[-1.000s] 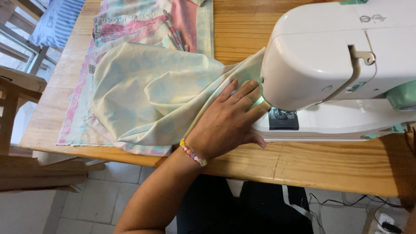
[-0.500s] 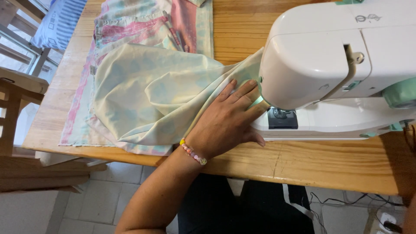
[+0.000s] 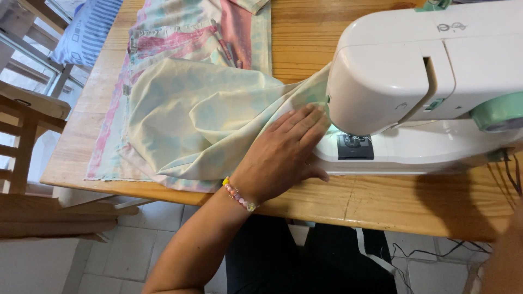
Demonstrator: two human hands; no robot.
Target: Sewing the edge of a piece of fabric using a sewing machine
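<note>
My left hand [image 3: 280,155] lies flat with fingers together on a pale cream and mint fabric [image 3: 201,120], pressing it against the bed of a white sewing machine [image 3: 430,81] just left of the needle area [image 3: 354,142]. A beaded bracelet [image 3: 238,195] circles that wrist. The fabric feeds under the machine head from the left. Of my right arm only a blurred edge shows at the bottom right corner; my right hand is out of sight.
The wooden table [image 3: 381,201] carries a second pink and mint patterned cloth [image 3: 185,38] behind the pale one. Wooden chairs [image 3: 27,125] stand to the left over a tiled floor. A striped cushion [image 3: 87,32] lies at top left. Cables hang at bottom right.
The view has shifted slightly. My left hand stays flat on the fabric beside the needle, with almost no movement.
</note>
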